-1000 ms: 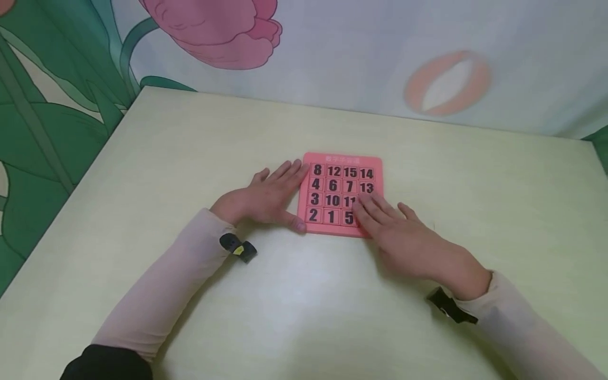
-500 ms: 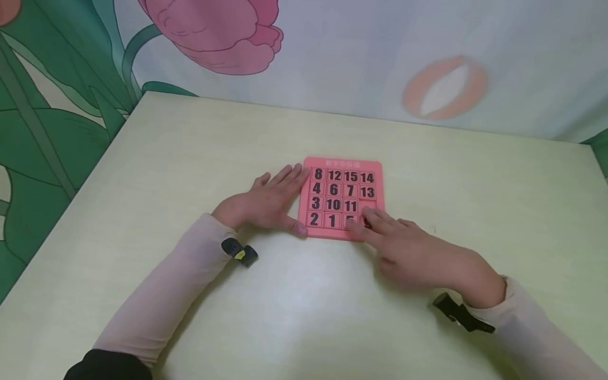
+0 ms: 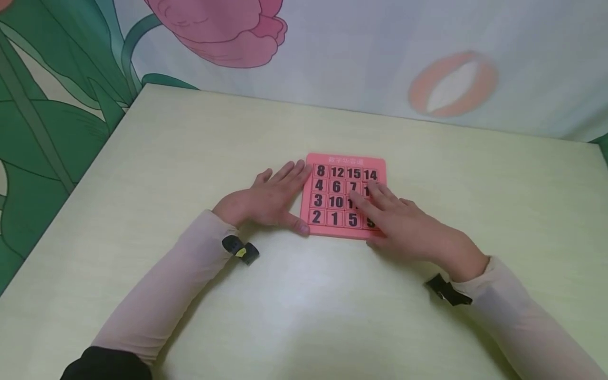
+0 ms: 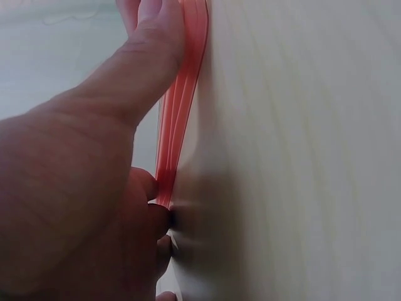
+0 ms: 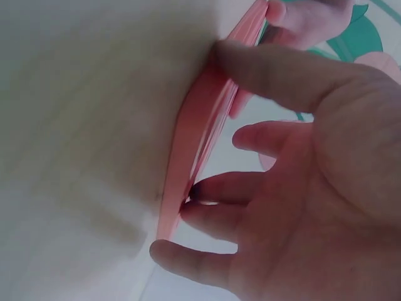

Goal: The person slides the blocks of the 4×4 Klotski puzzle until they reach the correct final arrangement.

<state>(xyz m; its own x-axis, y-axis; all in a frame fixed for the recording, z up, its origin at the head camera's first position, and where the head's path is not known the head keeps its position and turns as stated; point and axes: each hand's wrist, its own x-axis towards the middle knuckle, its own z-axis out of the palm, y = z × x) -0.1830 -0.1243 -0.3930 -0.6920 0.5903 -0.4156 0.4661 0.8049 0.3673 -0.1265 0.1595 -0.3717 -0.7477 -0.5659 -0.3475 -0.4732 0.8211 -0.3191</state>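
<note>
A pink number sliding puzzle [image 3: 342,232] lies flat on the table, with black numbers on its tiles. My left hand [image 3: 268,203] lies along its left edge, fingers straight and thumb at the near left corner. In the left wrist view, the left thumb [image 4: 147,63] touches the puzzle's pink side. My right hand [image 3: 408,227] reaches over the right side. Its fingertips touch the tiles around 11 and the right end of the second row, partly covering them. Hidden under those fingers is the right end of the third row. The right thumb [image 5: 269,69] meets the near edge.
The pale table [image 3: 266,306] extends around the puzzle on all sides. Behind it hangs a light backdrop [image 3: 347,53] printed with a pink flower and green leaves. Both wrists wear a black strap [image 3: 448,290].
My right hand drew back toward the bottom row, where an open slot showed above the 9 tile, then moved up to the second-row tiles. The left hand stays on the left edge.
</note>
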